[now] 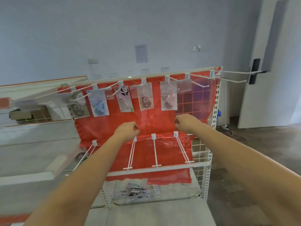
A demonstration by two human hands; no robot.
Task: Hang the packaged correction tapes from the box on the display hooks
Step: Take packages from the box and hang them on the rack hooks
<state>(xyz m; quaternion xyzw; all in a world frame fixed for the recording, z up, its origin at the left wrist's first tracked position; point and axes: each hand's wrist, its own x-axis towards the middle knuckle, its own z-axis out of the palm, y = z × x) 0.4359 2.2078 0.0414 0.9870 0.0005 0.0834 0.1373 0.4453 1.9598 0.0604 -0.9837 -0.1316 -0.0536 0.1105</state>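
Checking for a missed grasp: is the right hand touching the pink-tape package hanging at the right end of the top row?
Apart. In the head view the right hand sits below the pink-tape package, with red backing showing between them.

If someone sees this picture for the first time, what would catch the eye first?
The red sheet covering the rack's back panel dominates the centre. Across its top, five packaged correction tapes hang in a row from white display hooks. In front, the left hand and right hand reach forward with fingers curled, holding nothing visible.
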